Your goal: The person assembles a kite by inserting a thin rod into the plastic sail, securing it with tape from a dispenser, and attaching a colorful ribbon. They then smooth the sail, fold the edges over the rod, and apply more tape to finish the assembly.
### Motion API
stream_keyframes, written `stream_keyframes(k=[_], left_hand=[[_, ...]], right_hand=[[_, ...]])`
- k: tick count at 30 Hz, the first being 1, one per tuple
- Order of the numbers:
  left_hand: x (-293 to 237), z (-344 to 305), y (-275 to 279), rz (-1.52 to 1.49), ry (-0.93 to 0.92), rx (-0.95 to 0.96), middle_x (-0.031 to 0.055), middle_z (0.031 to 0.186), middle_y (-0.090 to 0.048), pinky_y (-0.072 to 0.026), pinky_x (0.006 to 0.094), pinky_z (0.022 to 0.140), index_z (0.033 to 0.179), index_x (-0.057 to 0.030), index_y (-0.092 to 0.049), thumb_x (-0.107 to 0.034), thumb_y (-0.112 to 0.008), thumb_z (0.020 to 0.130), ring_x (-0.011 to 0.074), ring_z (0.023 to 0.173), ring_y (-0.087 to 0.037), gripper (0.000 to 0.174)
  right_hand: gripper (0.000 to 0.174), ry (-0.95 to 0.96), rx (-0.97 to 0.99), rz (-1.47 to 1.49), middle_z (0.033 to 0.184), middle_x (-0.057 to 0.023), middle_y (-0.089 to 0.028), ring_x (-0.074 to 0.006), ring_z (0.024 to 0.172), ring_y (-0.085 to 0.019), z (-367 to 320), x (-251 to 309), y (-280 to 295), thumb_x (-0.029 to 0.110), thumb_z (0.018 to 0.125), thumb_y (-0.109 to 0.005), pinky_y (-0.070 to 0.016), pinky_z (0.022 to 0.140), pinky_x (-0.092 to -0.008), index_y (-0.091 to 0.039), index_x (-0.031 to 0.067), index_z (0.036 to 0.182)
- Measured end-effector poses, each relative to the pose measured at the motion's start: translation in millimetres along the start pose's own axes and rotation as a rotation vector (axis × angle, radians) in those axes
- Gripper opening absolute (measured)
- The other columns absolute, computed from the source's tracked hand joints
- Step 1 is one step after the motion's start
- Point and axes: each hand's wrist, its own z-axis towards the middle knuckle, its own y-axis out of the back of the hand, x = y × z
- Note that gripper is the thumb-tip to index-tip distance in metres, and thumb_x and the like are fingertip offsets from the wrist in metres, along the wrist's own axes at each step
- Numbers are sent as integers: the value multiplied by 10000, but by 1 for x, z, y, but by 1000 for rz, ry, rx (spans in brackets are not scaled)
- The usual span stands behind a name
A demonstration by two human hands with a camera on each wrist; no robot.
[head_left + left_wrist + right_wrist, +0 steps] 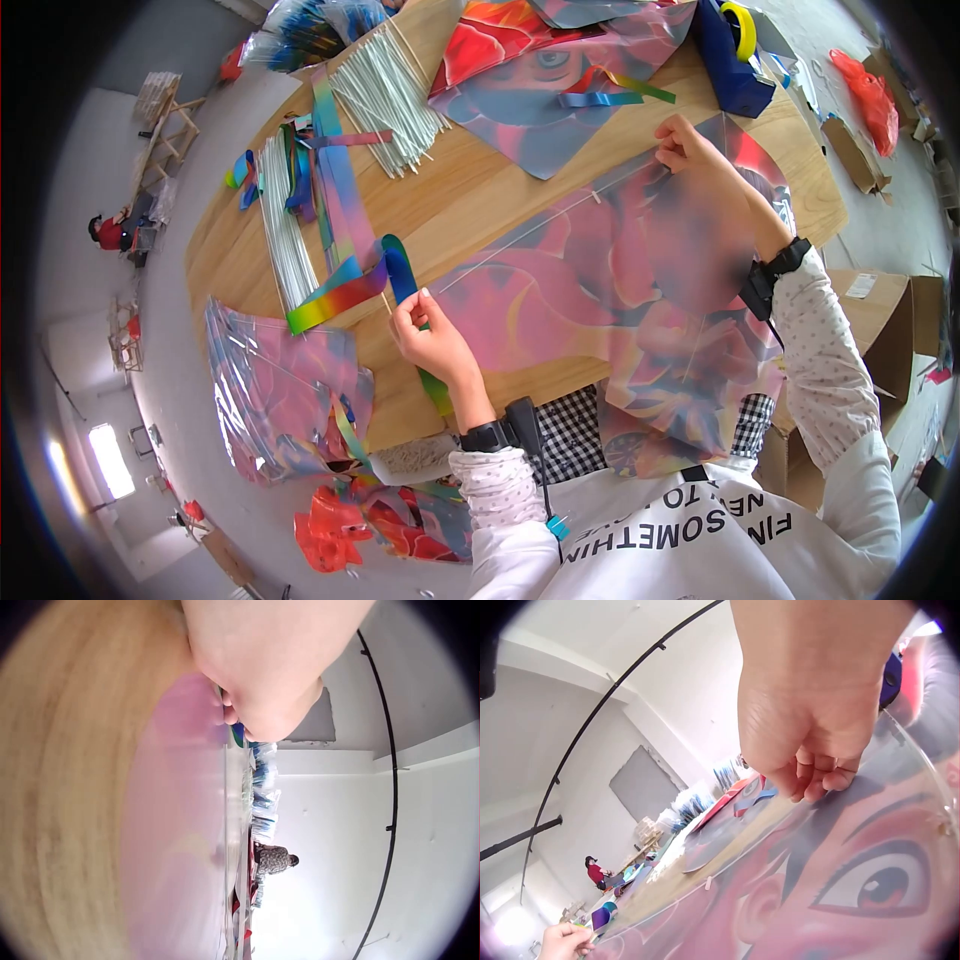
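Pinching grips: left hand (pixel 432 340), right hand (pixel 690 150) on rod (pixel 530 240); right wrist alone shows printed eye (pixel 877 889).

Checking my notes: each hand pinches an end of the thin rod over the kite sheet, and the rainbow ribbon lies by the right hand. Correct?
No: the head view shows the rainbow ribbon by the left hand, not the right hand. Each hand does pinch an end of the thin rod over the kite sheet.

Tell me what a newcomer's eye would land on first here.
The big pink printed sheet spread over the wooden table stands out, with a thin rod across it, pinched at its ends by the left hand and right hand. A rainbow ribbon curls left of it.
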Motion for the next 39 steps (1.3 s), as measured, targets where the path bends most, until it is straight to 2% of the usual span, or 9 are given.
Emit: stream_keyframes(k=[3, 6, 7, 16, 19, 22, 25, 32, 39], left_hand=[[0, 0, 1, 18, -29, -3, 71, 875, -609, -491, 334, 693, 920, -15, -666, -104, -700, 934, 192, 767, -572, 96], [1, -1, 1, -2, -71, -12, 75, 867, -604, -495, 337, 692, 908, -14, -670, -88, -704, 923, 199, 766, -579, 82], [-2, -1, 2, 2, -56, -7, 76, 864, -601, -498, 339, 693, 899, -16, -674, -65, -706, 912, 203, 770, -587, 60], [1, 0, 2, 17, -97, 37, 76, 883, -598, -504, 337, 701, 897, -9, -677, -34, -704, 900, 209, 784, -595, 37], [2, -1, 1, 16, -123, 8, 65, 838, -597, -505, 331, 693, 879, -10, -694, -67, -730, 894, 186, 748, -599, 69], [0, -2, 2, 23, -108, 33, 81, 894, -592, -504, 336, 700, 898, -7, -679, -35, -709, 898, 212, 794, -598, 41], [4, -2, 2, 31, -124, 31, 79, 888, -589, -502, 337, 698, 895, -9, -679, -39, -715, 896, 211, 790, -591, 47], [4, -1, 1, 59, -136, 16, 63, 869, -596, -511, 333, 693, 885, -16, -695, -73, -733, 895, 188, 754, -602, 70], [3, -1, 1, 44, -108, 35, 64, 868, -574, -490, 336, 696, 880, -14, -674, -34, -717, 889, 197, 770, -566, 48]], right_hand=[[249, -15, 38, -58, 907, -45, -583, -119, 837, -572, 3, -3, 2, 32, 963, -618, -490, 734, -270, -480, 20, 1171], [249, -40, 38, -33, 888, -40, -571, -115, 822, -562, 5, -5, 0, 32, 963, -618, -480, 729, -265, -476, 19, 1167], [259, -36, 11, -17, 819, -86, -594, -177, 786, -599, 3, -3, -1, 18, 923, -643, -487, 741, -316, -486, 7, 1128], [275, -28, 25, -47, 821, -88, -595, -189, 787, -600, 3, -6, 3, 14, 913, -657, -491, 736, -327, -487, 7, 1129], [273, 50, 11, -113, 845, -51, -563, -141, 786, -562, 2, -9, 3, 16, 937, -638, -480, 724, -294, -474, 21, 1155], [294, 50, -9, -151, 848, -72, -580, -167, 790, -579, 2, -9, 2, 14, 925, -652, -486, 732, -310, -476, 22, 1160], [307, 82, -38, -129, 817, -125, -608, -271, 774, -623, 2, -9, 0, 32, 891, -678, -493, 725, -366, -480, 20, 1125], [307, 91, -42, -128, 798, -132, -605, -300, 771, -625, 2, -9, -1, 23, 882, -671, -488, 709, -382, -462, 29, 1107], [305, 74, -40, -163, 804, -137, -612, -310, 788, -633, 1, -4, -2, 26, 886, -663, -490, 723, -390, -457, 26, 1109]])
